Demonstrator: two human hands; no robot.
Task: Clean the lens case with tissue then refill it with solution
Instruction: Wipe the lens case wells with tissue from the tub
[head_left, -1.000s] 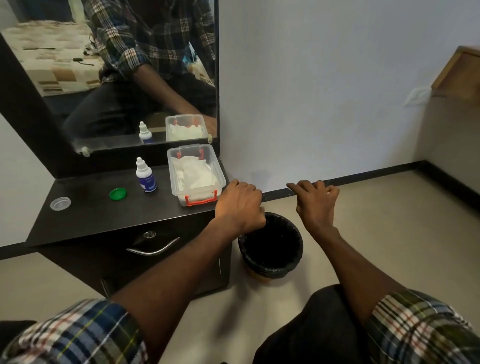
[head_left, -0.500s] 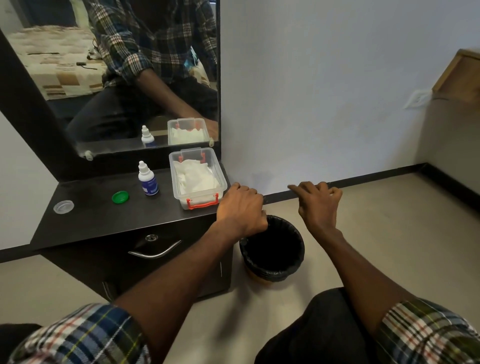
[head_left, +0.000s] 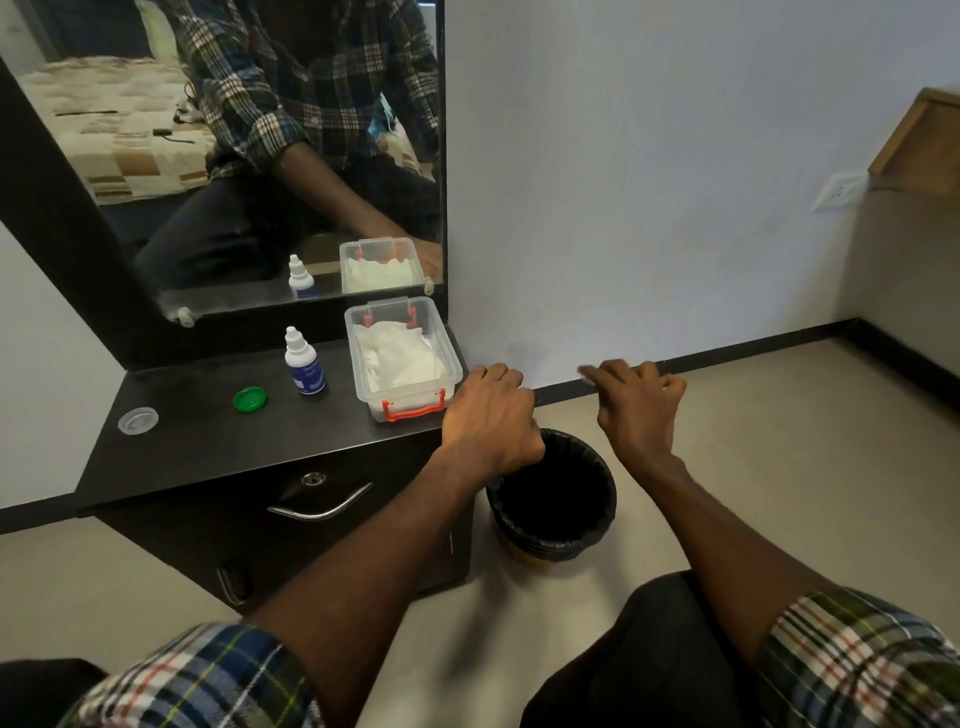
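Both fists curled over the bin (head_left: 553, 499), contents hidden: left hand (head_left: 491, 421), right hand (head_left: 639, 402); we risk dropping the case in

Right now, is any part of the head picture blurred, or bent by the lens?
Head view: the right hand shows motion blur at its fingertips; the left hand and the white dropper bottle with blue label look sharp; the wide lens bows the black mirror frame outward.
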